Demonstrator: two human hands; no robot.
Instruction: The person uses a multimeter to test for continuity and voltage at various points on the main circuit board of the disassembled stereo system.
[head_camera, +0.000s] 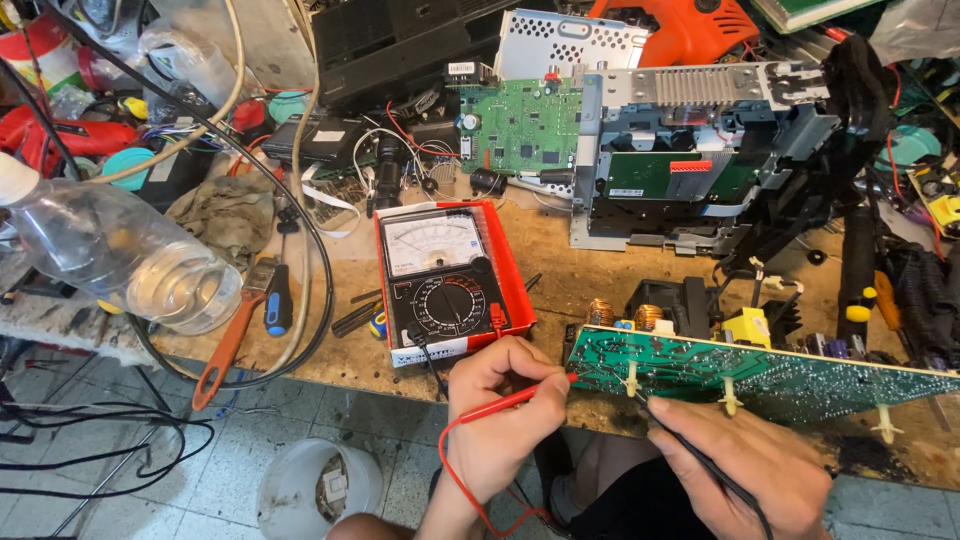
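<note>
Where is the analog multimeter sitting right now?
In the head view, the red-cased analog multimeter lies flat at the workbench's centre, just beyond the left hand and left of the green circuit board.

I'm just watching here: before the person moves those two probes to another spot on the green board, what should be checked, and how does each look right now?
1. Left hand grips the red probe: ok.
2. Right hand grips the black probe: ok.
3. Red tip on the circuit board edge: ok.
4. Black tip touching a solder point: cannot tell.
5. Meter face in view: ok.
6. Needle reading: cannot tell, too small.
</note>
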